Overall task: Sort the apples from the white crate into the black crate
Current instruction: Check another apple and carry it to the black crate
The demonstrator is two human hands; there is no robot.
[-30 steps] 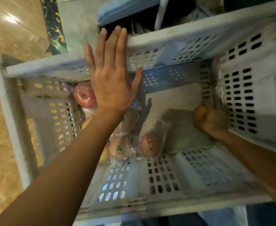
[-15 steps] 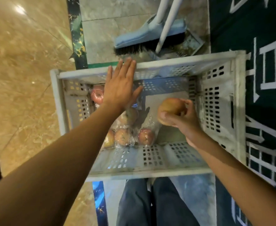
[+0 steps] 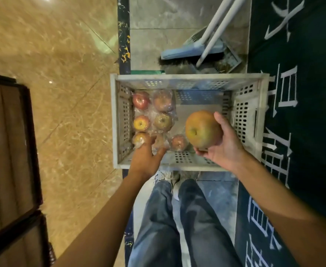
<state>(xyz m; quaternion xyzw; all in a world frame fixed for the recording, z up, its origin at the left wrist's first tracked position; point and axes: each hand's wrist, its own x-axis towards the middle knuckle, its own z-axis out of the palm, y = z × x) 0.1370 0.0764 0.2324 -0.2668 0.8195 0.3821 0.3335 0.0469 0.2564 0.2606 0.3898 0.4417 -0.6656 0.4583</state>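
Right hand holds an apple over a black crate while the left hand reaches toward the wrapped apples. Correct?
The head view shows the right hand holding the apple over the white crate, not a black one; the left hand reaches toward the wrapped apples.

Large yellowish apple [image 3: 202,130] held above white crate [image 3: 189,78]; plastic-wrapped apples [image 3: 163,121] lie inside, left.

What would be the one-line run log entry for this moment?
right hand: holds apple over white crate | left hand: open, near wrapped apples
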